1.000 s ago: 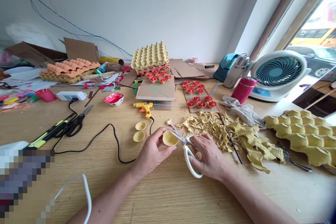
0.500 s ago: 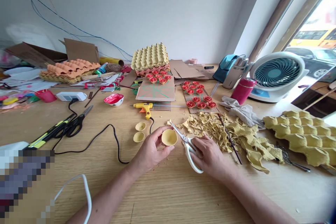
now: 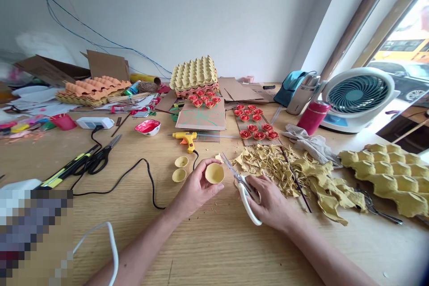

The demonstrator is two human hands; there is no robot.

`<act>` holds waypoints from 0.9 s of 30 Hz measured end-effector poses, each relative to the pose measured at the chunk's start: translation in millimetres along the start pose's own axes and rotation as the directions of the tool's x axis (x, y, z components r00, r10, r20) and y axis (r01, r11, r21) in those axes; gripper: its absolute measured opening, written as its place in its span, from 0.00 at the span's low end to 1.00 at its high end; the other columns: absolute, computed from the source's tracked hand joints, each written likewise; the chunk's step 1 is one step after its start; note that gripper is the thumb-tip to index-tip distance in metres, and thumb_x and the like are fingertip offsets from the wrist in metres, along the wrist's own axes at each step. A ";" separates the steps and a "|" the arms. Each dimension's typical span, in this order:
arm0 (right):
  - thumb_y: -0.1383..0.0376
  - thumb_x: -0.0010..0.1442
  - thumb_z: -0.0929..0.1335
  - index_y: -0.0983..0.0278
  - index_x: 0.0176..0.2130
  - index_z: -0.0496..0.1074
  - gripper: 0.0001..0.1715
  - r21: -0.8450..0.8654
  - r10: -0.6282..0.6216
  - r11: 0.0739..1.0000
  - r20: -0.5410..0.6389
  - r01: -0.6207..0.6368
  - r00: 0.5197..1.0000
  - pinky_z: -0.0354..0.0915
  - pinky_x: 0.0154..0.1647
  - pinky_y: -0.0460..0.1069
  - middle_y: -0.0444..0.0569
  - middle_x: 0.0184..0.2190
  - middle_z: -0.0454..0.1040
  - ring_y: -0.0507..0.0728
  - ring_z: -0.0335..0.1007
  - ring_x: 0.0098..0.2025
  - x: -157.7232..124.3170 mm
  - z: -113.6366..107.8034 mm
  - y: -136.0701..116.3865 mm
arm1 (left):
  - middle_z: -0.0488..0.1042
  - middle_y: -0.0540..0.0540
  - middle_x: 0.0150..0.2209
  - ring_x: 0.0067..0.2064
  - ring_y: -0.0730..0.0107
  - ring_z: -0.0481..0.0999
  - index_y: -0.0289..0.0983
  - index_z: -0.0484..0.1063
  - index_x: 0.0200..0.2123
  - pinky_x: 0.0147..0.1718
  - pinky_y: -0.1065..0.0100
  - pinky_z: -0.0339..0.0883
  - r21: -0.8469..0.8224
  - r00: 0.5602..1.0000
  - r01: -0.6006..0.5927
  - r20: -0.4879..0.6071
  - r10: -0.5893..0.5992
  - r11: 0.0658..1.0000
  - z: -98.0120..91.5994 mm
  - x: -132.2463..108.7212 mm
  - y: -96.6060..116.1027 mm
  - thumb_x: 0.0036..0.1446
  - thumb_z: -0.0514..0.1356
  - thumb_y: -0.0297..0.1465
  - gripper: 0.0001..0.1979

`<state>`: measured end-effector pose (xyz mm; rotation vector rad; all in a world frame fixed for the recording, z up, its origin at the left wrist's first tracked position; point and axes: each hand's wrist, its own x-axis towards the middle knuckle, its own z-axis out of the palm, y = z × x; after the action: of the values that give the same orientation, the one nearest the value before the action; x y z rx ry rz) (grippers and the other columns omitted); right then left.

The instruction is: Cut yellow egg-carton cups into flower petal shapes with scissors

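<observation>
My left hand (image 3: 200, 187) is closed around a yellow egg carton cup (image 3: 214, 173), its hollow facing up toward me. In my right hand (image 3: 268, 199) is a pair of scissors (image 3: 246, 192) with white handles. Their slightly parted blades point up and left, just right of the cup and apart from it. Two more cut cups, an upper one (image 3: 181, 161) and a lower one (image 3: 178, 175), sit on the table left of my left hand. A heap of yellow carton scraps (image 3: 268, 165) lies beyond my right hand.
A yellow glue gun (image 3: 187, 139) lies behind the cups, its black cord running left. Red paper-pulp roses (image 3: 256, 135) rest on cardboard at the back. At right are an egg tray (image 3: 385, 170), a fan (image 3: 358, 98) and a red flask (image 3: 313, 117). Black scissors (image 3: 100, 156) lie left.
The scissors have drawn a little away from the cup, and their handles have spread slightly. My left hand still holds the cup, moved slightly left. The whole view has shifted a little.
</observation>
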<state>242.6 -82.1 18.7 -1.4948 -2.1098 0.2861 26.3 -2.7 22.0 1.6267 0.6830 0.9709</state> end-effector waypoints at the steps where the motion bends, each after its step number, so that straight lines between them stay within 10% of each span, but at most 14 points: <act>1: 0.64 0.62 0.65 0.61 0.30 0.59 0.10 0.007 0.010 1.000 -0.001 -0.010 1.000 0.57 0.34 0.48 0.42 0.25 0.66 0.53 0.61 0.29 -0.2 0.5 0.3 | 0.73 0.42 0.49 0.46 0.62 0.75 0.39 0.65 0.51 0.43 0.63 0.72 -0.001 1.000 0.013 0.006 -0.013 1.000 -0.3 -0.2 0.2 0.51 0.68 0.34 0.25; 27: 0.62 0.62 0.65 0.61 0.28 0.57 0.14 0.062 0.055 0.996 0.037 -0.057 0.998 0.55 0.31 0.47 0.41 0.24 0.64 0.53 0.60 0.29 -0.5 2.1 2.3 | 0.75 0.46 0.39 0.32 0.68 0.76 0.40 0.67 0.49 0.33 0.65 0.72 0.020 0.995 0.076 0.056 -0.077 0.997 -4.2 -3.0 1.3 0.54 0.66 0.35 0.20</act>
<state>243.5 -81.4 15.7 -1.5246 -2.0689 0.3982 21.1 -3.5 22.9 1.6264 0.7114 0.8624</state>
